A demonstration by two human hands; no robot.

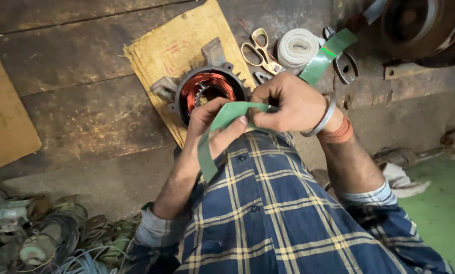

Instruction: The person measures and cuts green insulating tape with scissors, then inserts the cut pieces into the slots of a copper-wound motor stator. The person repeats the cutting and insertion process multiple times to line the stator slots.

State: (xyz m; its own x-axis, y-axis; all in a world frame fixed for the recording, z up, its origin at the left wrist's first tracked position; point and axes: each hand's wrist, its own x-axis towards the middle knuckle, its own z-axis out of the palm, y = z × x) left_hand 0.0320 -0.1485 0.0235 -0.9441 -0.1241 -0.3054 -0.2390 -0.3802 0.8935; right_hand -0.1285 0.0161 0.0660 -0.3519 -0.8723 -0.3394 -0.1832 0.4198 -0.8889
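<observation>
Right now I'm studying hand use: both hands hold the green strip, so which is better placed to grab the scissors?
Probably the right hand: the scissors lie just beyond it, while the left hand sits farther off, gripping the green strip.

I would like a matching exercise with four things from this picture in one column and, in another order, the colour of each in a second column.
Things:
1. strip held in both hands
2. scissors
3. roll of tape
4. coil windings inside the motor housing

Colours:
a. white
b. copper-red
c. green
d. yellowish handles

Pairs: 1-c, 2-d, 3-a, 4-b
</observation>
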